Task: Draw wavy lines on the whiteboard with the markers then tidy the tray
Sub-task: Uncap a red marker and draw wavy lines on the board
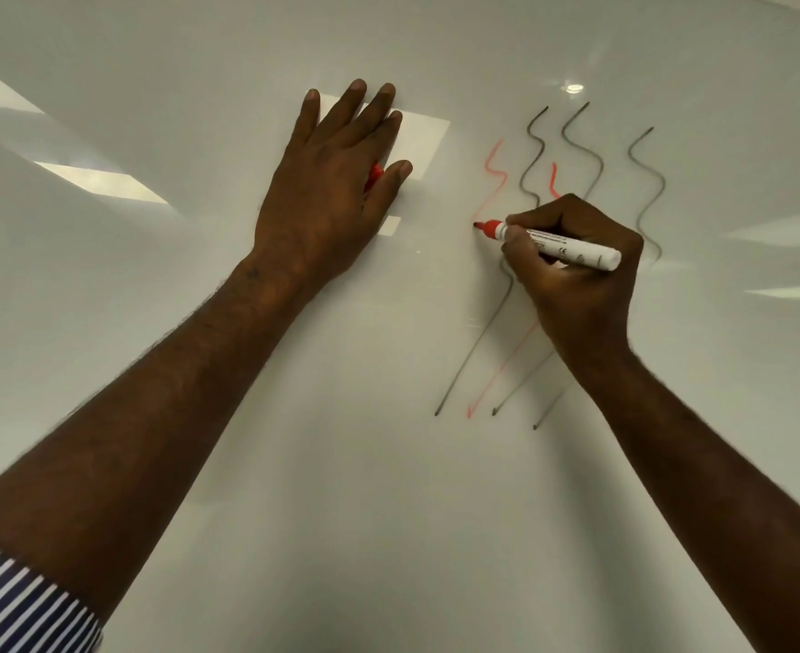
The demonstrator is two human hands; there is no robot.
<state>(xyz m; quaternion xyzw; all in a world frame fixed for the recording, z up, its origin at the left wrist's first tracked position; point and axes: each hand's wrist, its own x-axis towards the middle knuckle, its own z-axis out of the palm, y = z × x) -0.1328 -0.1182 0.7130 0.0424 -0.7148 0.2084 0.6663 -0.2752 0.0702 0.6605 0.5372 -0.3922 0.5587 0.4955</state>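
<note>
1. Nearest the camera, a blue-and-white striped sleeve (16, 600) is pushed up the left forearm at the lower left corner.
2. Both forearms reach up across the whiteboard (341, 464), which fills the whole view; no tray or other container shows, so I cannot tell what one holds.
3. The right hand (577, 271) grips a red marker (553, 240), thumb and fingers curled round its white barrel. The marker lies nearly level, its red tip at the left touching the board at the lower end of a short red zigzag line (494, 181).
4. Beside that, three dark wavy lines (647, 190) run down the board, and a longer red line (497, 369) shows between them, partly hidden by the right hand.
5. Farther up and to the left, the left hand (332, 190) lies flat against the board, fingers straight and slightly spread. A red cap (373, 176) is tucked between thumb and palm.
6. Bright reflections of ceiling lights (101, 181) lie across the glossy surface.
</note>
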